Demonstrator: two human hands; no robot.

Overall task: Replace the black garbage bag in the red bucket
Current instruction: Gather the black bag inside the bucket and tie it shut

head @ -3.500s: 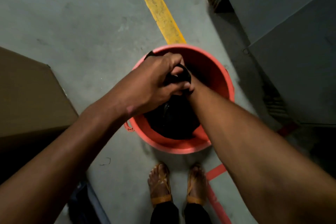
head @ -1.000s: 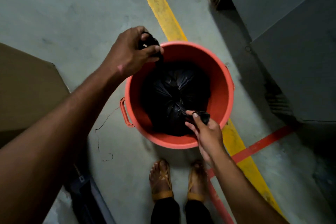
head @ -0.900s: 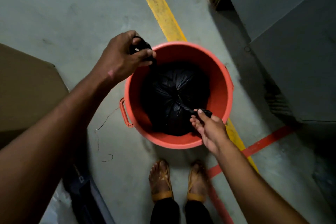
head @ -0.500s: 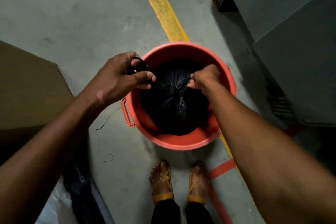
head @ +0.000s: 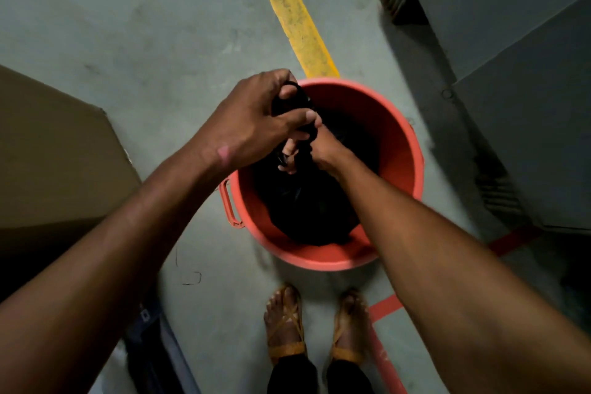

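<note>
The red bucket point(head: 396, 150) stands on the concrete floor in front of my feet. A full black garbage bag point(head: 307, 211) sits inside it, gathered at the top. My left hand point(head: 252, 125) is above the bucket's left rim, closed around a twisted end of the bag. My right hand point(head: 319, 150) is directly under and beside it, fingers closed on the other end of the bag's neck. The two hands touch, and the left one hides part of the bag's neck.
A brown cardboard box point(head: 54, 153) stands at the left. Grey metal cabinets point(head: 511, 73) fill the right side. A yellow floor stripe point(head: 291, 13) runs behind the bucket, with red tape point(head: 511, 240) at the right. A dark object point(head: 150, 352) lies by my left foot.
Both hands came together over the bucket's left half, each still holding its end of the bag. A second ago they were pulled far apart.
</note>
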